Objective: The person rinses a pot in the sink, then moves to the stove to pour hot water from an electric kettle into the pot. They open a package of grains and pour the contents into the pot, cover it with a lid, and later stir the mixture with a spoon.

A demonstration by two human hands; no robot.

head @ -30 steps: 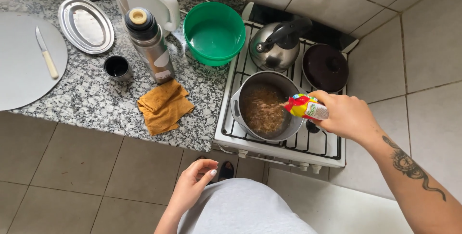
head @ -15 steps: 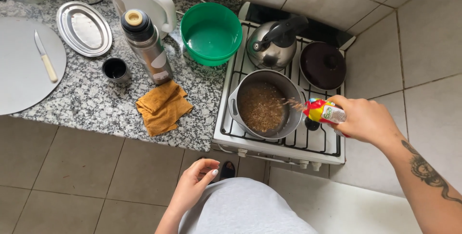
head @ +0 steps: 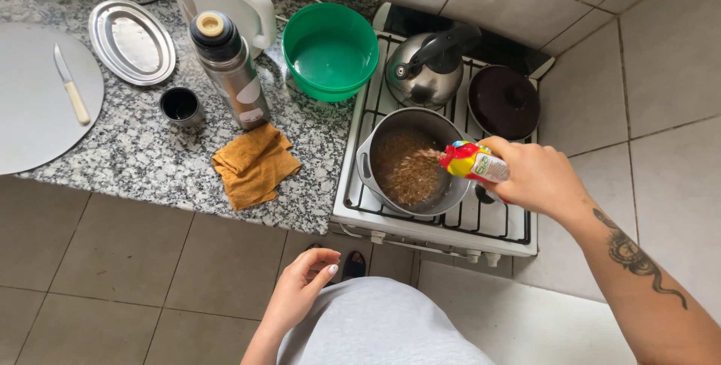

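My right hand gripping small red-yellow plastic seasoning bottle tipped over grey metal pot of brown grains on white gas stove, my left hand loosely open, empty, near my waist, ochre cloth on speckled granite desk

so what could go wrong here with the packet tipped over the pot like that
The right hand holds the small packet tilted at the rim of the pot, not over its middle, so some of the contents may land on the stove. Pouring one-handed, it could also dump too much at once; the left hand hangs free by the body. The kettle stands close behind, easy to knock when drawing back.
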